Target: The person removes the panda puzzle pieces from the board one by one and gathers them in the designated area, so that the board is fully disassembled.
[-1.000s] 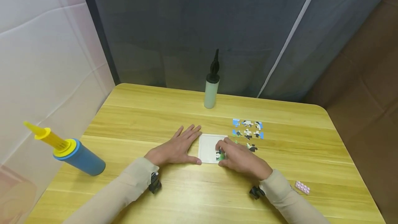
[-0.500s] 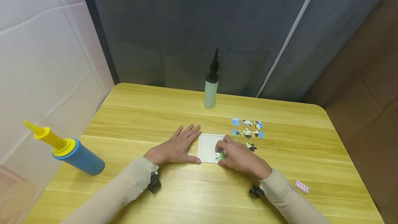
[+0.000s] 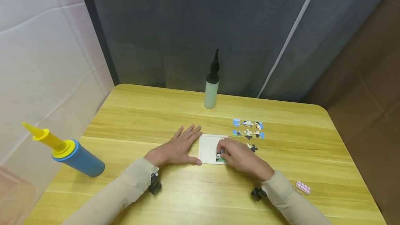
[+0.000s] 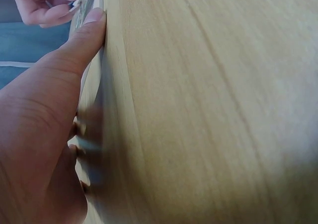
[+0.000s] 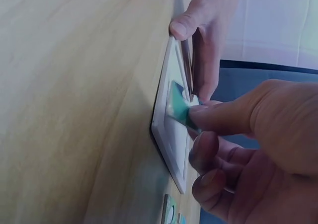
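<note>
A white puzzle tray [image 3: 207, 148] lies on the table between the hands. Fingers spread, the left hand [image 3: 178, 149] rests flat with its thumb and fingertips at the tray's left edge; in the left wrist view the left hand's [image 4: 49, 100] thumb touches that edge. Over the tray's right part, the right hand [image 3: 243, 157] pinches a green, white and black puzzle piece [image 3: 220, 157]. In the right wrist view the piece [image 5: 179, 105] is tilted above the tray's [image 5: 159, 119] surface, between the thumb and fingers of the right hand [image 5: 258, 134].
Several loose puzzle pieces [image 3: 248, 134] lie right of and behind the tray. A pale green pump with a black nozzle [image 3: 210, 93] stands behind it. A blue and yellow pump [image 3: 82, 159] is at the left, a pink toy brick [image 3: 303, 187] at the right front.
The right hand's thumb has shifted from near the tray's front edge to against the piece, and the piece's tilt has changed slightly. The left hand stays in place.
</note>
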`<state>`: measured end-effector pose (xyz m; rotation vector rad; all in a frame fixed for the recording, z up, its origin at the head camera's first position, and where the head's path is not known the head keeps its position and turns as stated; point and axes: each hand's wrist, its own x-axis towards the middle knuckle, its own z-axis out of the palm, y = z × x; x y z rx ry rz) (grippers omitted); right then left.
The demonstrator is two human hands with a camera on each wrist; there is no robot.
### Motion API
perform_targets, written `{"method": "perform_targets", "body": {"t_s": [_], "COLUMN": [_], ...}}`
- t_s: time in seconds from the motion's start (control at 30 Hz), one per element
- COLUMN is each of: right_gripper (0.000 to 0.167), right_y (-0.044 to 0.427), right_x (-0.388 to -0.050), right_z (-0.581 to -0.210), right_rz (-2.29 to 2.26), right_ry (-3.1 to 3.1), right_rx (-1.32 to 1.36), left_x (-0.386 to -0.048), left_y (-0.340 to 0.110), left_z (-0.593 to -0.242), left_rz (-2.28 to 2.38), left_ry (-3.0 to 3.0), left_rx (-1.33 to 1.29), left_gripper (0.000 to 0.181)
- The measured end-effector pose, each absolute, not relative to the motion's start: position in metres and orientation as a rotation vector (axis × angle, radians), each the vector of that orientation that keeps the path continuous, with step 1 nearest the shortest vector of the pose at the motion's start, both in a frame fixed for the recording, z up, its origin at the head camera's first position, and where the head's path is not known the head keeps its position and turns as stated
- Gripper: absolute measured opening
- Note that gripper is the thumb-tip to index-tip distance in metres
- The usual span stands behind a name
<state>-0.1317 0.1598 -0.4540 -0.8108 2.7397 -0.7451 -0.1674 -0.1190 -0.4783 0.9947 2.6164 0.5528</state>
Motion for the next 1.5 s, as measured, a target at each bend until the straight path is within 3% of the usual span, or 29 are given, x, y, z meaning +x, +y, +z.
{"method": "perform_targets", "body": {"t_s": [1.5], "right_gripper": [0.009], "right_y": [0.280], "right_x": [-0.147], "right_z": [-0.429], "right_rz": [-0.806], "right_ry": [2.850], "right_rx": [-0.380], "left_x": [-0.169], "left_y": [-0.122], "left_z": [-0.480], "left_rz": [0.557], "left_ry": [2.619], "left_rx": [1.020], "left_gripper": [0.110]}}
